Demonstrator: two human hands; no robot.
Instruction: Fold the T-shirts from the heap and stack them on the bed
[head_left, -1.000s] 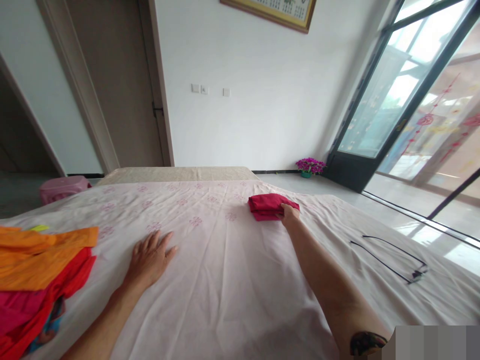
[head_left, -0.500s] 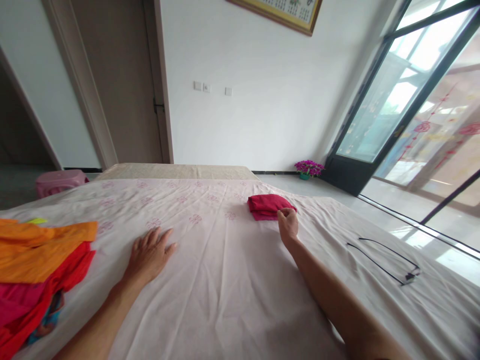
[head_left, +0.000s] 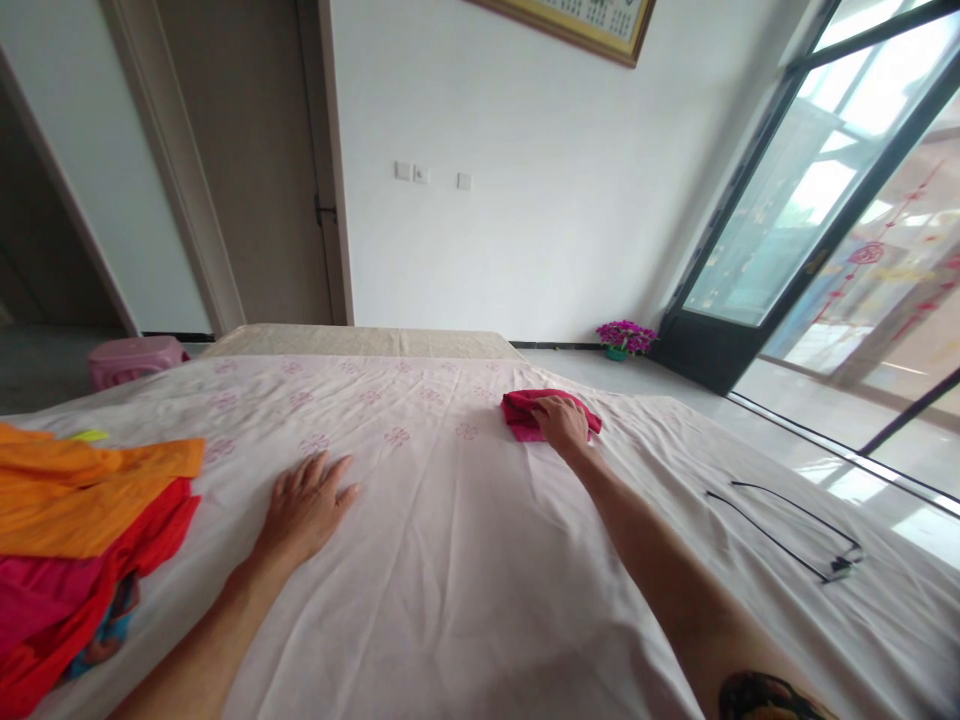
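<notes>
The right grip (head_left: 564, 422) is covering the right part of the red cloth (head_left: 516, 411), which is lying crosswise on the sheet (head_left: 427, 560), any clamping unclear, while the left grip (head_left: 304, 508) is resting well leftward, fingers apart.

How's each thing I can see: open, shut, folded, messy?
Crimson cloth bundle: folded, under right hand
Thin black-framed glasses: arms open
Orange, red, magenta cloth pile: rumpled
White pink-flowered sheet: creased
Flat brown door: shut
Pink plastic stool: upright
Magenta potted flowers: upright
Left hand: open
</notes>
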